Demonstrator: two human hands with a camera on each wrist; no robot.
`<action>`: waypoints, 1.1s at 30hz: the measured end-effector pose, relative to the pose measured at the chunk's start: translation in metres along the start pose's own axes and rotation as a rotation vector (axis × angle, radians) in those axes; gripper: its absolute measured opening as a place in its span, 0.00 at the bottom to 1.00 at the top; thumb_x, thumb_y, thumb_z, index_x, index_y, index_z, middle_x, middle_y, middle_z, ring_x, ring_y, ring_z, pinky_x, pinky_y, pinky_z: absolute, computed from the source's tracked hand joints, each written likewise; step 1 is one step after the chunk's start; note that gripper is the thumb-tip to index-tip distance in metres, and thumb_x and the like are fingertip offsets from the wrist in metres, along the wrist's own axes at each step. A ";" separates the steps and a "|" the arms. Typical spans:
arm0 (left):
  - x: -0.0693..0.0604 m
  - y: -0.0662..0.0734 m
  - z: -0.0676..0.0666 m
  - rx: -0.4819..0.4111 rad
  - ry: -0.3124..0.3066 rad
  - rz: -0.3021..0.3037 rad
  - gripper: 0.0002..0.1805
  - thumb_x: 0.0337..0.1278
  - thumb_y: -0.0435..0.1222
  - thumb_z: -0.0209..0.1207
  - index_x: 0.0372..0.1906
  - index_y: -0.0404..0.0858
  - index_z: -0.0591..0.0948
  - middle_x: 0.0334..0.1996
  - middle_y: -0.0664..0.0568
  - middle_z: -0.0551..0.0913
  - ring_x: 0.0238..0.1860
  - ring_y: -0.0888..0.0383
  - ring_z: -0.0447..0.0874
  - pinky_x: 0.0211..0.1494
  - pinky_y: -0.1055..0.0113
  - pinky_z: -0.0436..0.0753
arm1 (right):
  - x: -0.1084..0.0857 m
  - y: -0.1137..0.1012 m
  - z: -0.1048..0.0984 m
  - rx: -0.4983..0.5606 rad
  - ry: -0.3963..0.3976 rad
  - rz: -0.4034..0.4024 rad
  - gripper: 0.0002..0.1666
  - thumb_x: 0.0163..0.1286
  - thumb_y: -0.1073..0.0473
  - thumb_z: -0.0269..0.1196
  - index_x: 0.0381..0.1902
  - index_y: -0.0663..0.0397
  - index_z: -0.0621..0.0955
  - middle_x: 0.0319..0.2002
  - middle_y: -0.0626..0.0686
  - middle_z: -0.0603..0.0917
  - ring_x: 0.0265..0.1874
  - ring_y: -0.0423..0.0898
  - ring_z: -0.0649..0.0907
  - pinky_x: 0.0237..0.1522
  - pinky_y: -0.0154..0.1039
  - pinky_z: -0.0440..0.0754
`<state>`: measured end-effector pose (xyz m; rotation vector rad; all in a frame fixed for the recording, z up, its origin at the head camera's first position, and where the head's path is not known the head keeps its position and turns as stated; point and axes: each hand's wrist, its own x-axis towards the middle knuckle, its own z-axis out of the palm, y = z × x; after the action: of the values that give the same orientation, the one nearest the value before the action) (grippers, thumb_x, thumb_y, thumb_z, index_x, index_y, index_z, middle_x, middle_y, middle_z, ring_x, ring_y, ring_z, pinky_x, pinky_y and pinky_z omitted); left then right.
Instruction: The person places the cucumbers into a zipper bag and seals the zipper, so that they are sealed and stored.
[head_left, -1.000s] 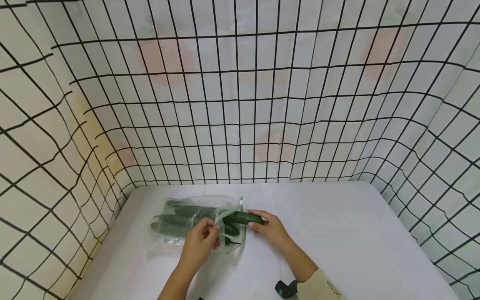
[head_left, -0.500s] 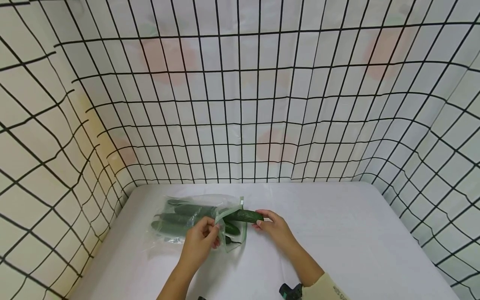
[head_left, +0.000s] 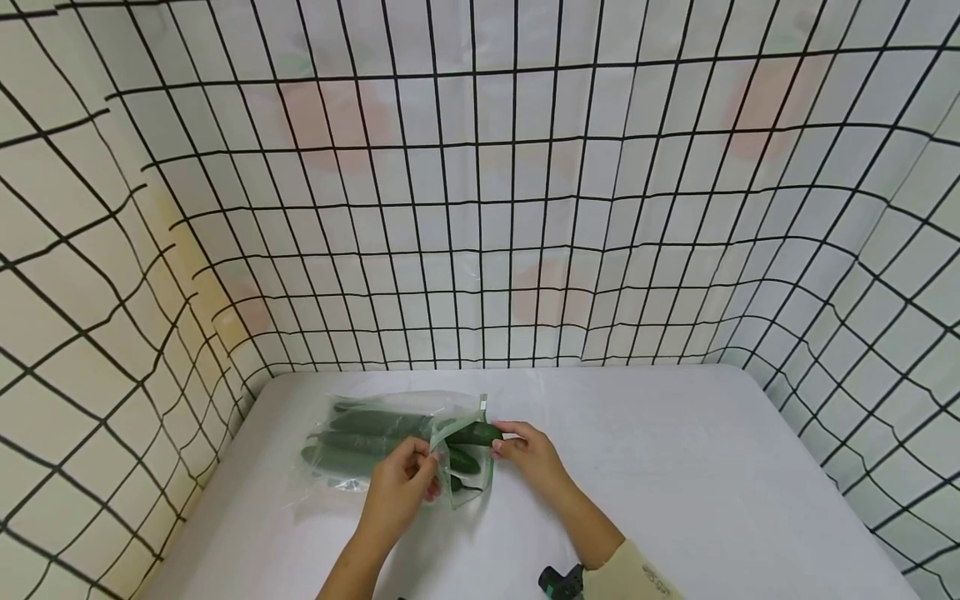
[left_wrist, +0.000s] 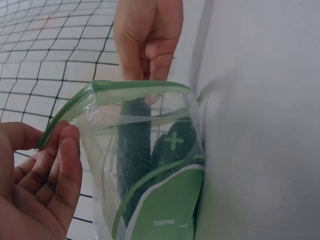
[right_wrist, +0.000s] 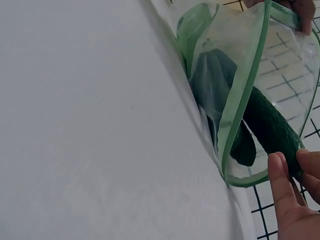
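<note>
A clear zip bag (left_wrist: 170,205) with green trim lies on its side on the white table, its mouth toward the right. My left hand (head_left: 401,483) pinches the green edge of the mouth between thumb and fingers and holds it apart. In my right hand (head_left: 534,460) the end of a dark green cucumber (right_wrist: 272,122) is pinched by thumb and fingertips, just at the opening. Most of that cucumber is inside the bag. Several more cucumbers (head_left: 348,440) lie lengthwise in there, seen through the plastic. One dark piece (head_left: 459,483) with a thin stem shows near the mouth.
White cloth covers the table (head_left: 675,483). A black wire grid (head_left: 480,225) rises behind it and along both sides, with pale sheeting behind the wires. A black device (head_left: 561,582) sits at my right forearm, by the beige sleeve (head_left: 630,573).
My right hand has moved left, and the cucumber has slid farther into the bag, so less of it sticks out. My left hand keeps its place on the bag's edge.
</note>
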<state>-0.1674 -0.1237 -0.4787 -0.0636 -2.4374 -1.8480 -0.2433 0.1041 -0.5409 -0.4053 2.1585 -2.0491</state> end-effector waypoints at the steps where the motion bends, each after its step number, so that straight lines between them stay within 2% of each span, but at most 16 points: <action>1: 0.000 0.000 0.000 0.002 0.000 -0.003 0.07 0.70 0.37 0.61 0.40 0.36 0.79 0.24 0.46 0.83 0.22 0.55 0.83 0.25 0.66 0.85 | 0.001 0.000 0.002 0.010 -0.007 -0.005 0.25 0.73 0.64 0.63 0.65 0.69 0.75 0.52 0.72 0.81 0.48 0.61 0.88 0.52 0.34 0.87; 4: 0.000 0.000 0.000 0.004 -0.001 -0.003 0.08 0.70 0.38 0.61 0.40 0.37 0.79 0.24 0.46 0.83 0.23 0.55 0.83 0.25 0.66 0.85 | 0.004 -0.001 0.007 0.048 -0.013 -0.002 0.25 0.73 0.65 0.62 0.65 0.70 0.75 0.56 0.71 0.78 0.51 0.66 0.86 0.53 0.34 0.87; 9: 0.000 -0.001 0.001 0.010 -0.013 0.015 0.07 0.70 0.37 0.61 0.40 0.36 0.79 0.24 0.47 0.83 0.22 0.57 0.83 0.26 0.67 0.85 | 0.006 -0.002 0.019 0.072 0.029 0.025 0.22 0.71 0.65 0.64 0.59 0.72 0.77 0.55 0.70 0.81 0.46 0.58 0.90 0.49 0.29 0.86; 16: 0.000 -0.002 0.003 0.056 -0.059 0.083 0.04 0.70 0.33 0.59 0.40 0.35 0.79 0.23 0.49 0.81 0.21 0.59 0.83 0.25 0.67 0.86 | 0.010 -0.004 0.034 0.073 0.059 0.020 0.20 0.69 0.65 0.66 0.55 0.71 0.79 0.52 0.69 0.83 0.43 0.55 0.90 0.47 0.34 0.89; 19: -0.001 -0.002 0.003 0.058 -0.080 0.099 0.05 0.71 0.33 0.58 0.42 0.33 0.78 0.23 0.49 0.81 0.21 0.59 0.83 0.26 0.66 0.86 | 0.012 -0.004 0.039 0.051 0.079 0.019 0.19 0.69 0.64 0.67 0.54 0.70 0.80 0.52 0.68 0.83 0.42 0.53 0.90 0.46 0.35 0.89; 26: -0.001 -0.001 0.003 0.066 -0.093 0.098 0.02 0.72 0.33 0.58 0.40 0.38 0.79 0.23 0.50 0.81 0.22 0.60 0.83 0.27 0.64 0.87 | 0.015 -0.004 0.044 -0.047 0.119 0.024 0.20 0.67 0.60 0.70 0.52 0.65 0.83 0.47 0.64 0.87 0.39 0.40 0.88 0.41 0.29 0.86; 29: -0.001 -0.001 0.003 0.073 -0.086 0.098 0.02 0.71 0.33 0.59 0.40 0.37 0.78 0.23 0.50 0.81 0.21 0.60 0.82 0.27 0.63 0.87 | 0.015 -0.004 0.042 -0.076 0.109 0.036 0.21 0.66 0.58 0.70 0.54 0.62 0.84 0.49 0.62 0.87 0.41 0.41 0.88 0.41 0.28 0.85; 33: -0.001 -0.002 0.003 0.061 -0.084 0.090 0.03 0.70 0.33 0.60 0.40 0.37 0.78 0.23 0.49 0.82 0.22 0.57 0.83 0.28 0.61 0.88 | 0.011 -0.004 0.037 -0.081 0.088 0.041 0.21 0.67 0.61 0.68 0.58 0.60 0.83 0.52 0.62 0.86 0.48 0.49 0.87 0.44 0.28 0.85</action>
<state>-0.1665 -0.1214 -0.4814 -0.2479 -2.4993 -1.7664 -0.2426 0.0650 -0.5389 -0.2826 2.2862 -1.9984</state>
